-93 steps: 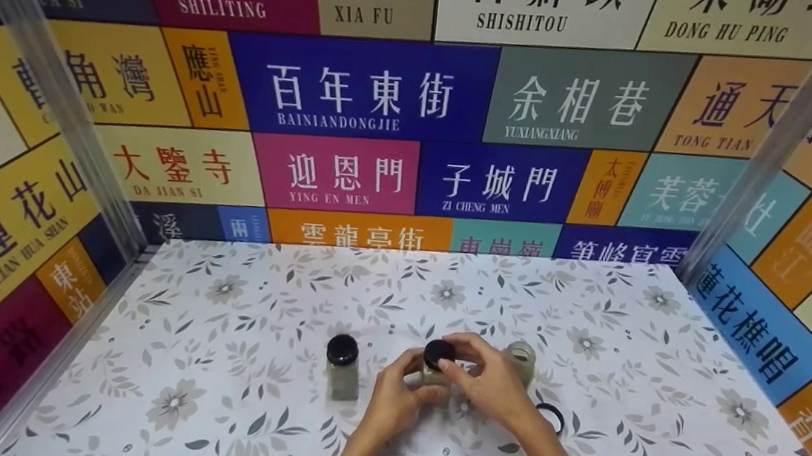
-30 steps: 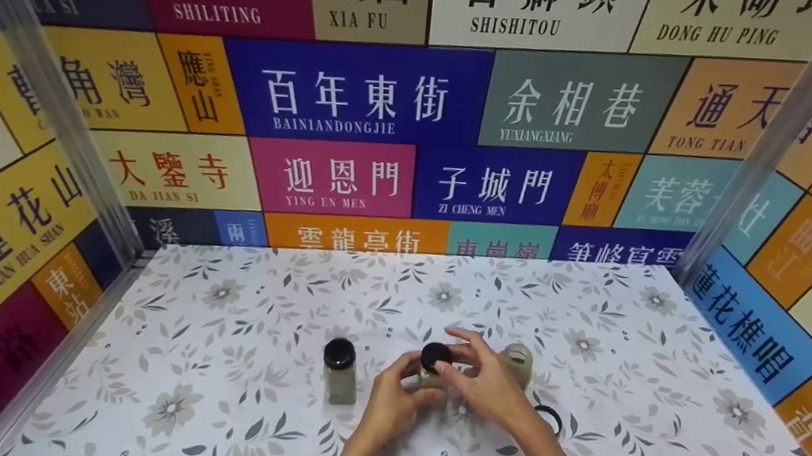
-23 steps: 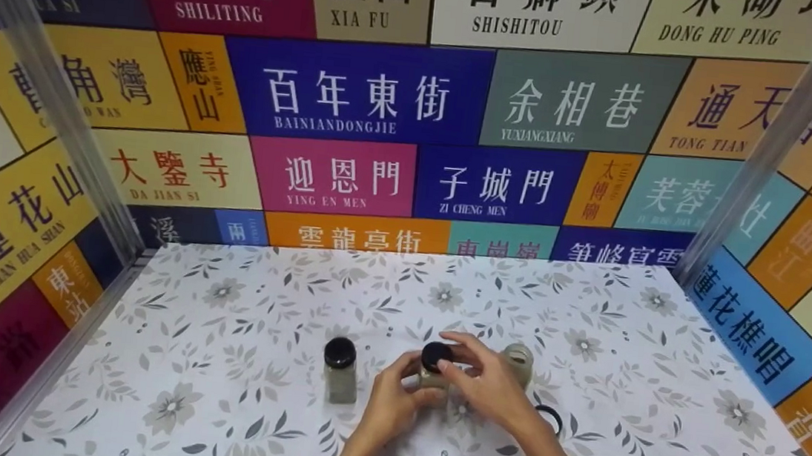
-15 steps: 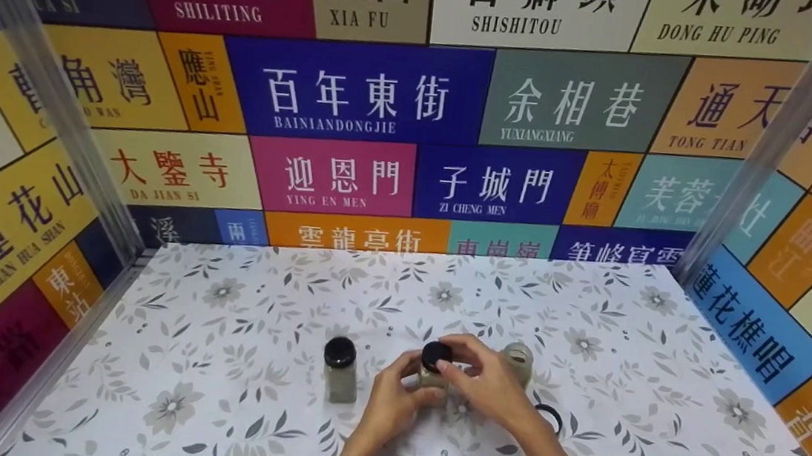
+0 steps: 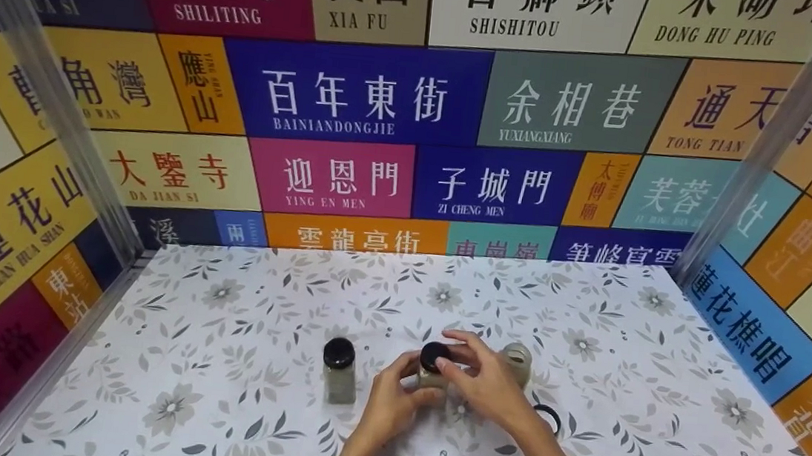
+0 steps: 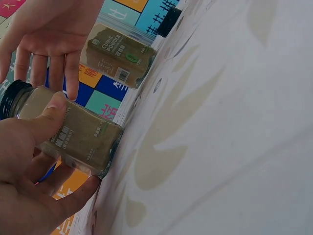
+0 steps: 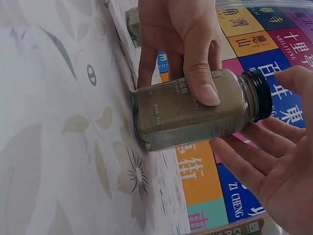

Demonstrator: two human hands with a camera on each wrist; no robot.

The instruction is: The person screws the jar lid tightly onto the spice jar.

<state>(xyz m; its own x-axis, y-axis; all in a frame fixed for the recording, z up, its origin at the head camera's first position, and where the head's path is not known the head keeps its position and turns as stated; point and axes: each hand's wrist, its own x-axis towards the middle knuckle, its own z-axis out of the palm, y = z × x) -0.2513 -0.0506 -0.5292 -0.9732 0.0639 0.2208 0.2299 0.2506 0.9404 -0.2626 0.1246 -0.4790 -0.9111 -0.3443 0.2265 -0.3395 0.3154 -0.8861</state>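
My left hand [image 5: 397,398] grips a square glass spice jar [image 7: 190,110] of brownish powder, thumb across its label and fingers round the far side. The jar stands upright on the table with its black lid [image 5: 435,356] on. My right hand [image 5: 491,385] is at that lid, its index finger lifted away and its thumb tip right at the lid's edge. In the left wrist view the right hand's fingers [image 6: 56,73] hang fairly straight beside the jar's top. Behind the right hand stands a lidless jar labelled cumin powder [image 6: 120,54].
To the left stands another powder jar [image 5: 340,382] with a black lid. A loose black lid [image 5: 548,419] lies by my right wrist, its middle looking pale from above. The flower-patterned table [image 5: 281,290] meets colourful sign-printed walls [image 5: 360,89] at the back and sides.
The right hand's fingers close in on the lid and spread away from it again, with the index finger lifted now. The left hand and the jars stay in place.
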